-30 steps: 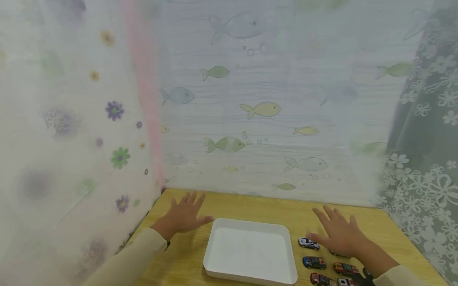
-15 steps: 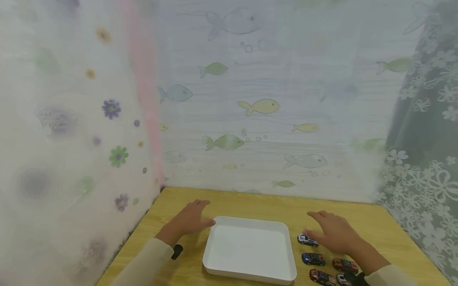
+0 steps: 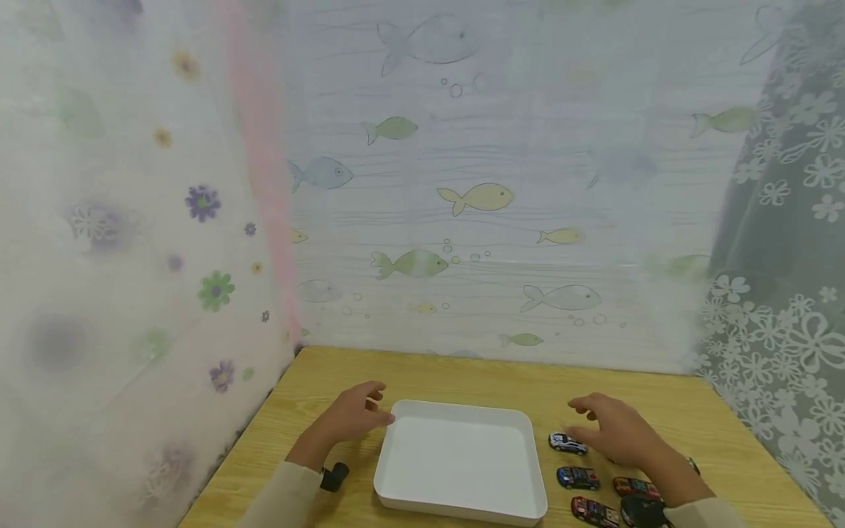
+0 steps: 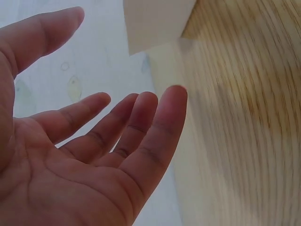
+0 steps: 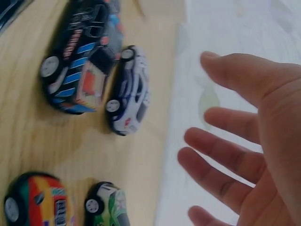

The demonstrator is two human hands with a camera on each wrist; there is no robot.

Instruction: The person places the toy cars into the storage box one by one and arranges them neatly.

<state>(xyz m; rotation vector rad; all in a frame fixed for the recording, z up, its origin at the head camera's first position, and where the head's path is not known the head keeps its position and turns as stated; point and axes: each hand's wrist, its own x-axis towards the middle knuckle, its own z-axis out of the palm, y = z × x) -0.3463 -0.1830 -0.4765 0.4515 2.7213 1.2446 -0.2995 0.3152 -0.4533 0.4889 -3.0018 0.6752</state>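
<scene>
My left hand (image 3: 353,415) hovers at the left side of a white tray (image 3: 462,462), its thumb close to the tray's upper left corner. In the left wrist view its fingers (image 4: 155,136) are loosely bent with nothing between them. My right hand (image 3: 617,429) is over the toy cars to the right of the tray, palm facing inward and holding nothing. Nearest to it are a white toy car (image 3: 568,443) and a blue-black toy car (image 3: 578,478). The right wrist view also shows a red-and-yellow toy car (image 5: 42,202) and a green-and-white toy car (image 5: 108,205).
A red toy car (image 3: 594,511) and an orange-red one (image 3: 635,488) stand in the lower rows, partly behind the right wrist. Fish-patterned sheeting (image 3: 488,293) hangs along the back edge of the wooden table (image 3: 449,374), with flowered sheeting (image 3: 152,293) on the left.
Both hands have come down from a spread, raised pose, and their fingers have relaxed into a slight bend. The tray and cars stay in place; the head view has shifted slightly.
</scene>
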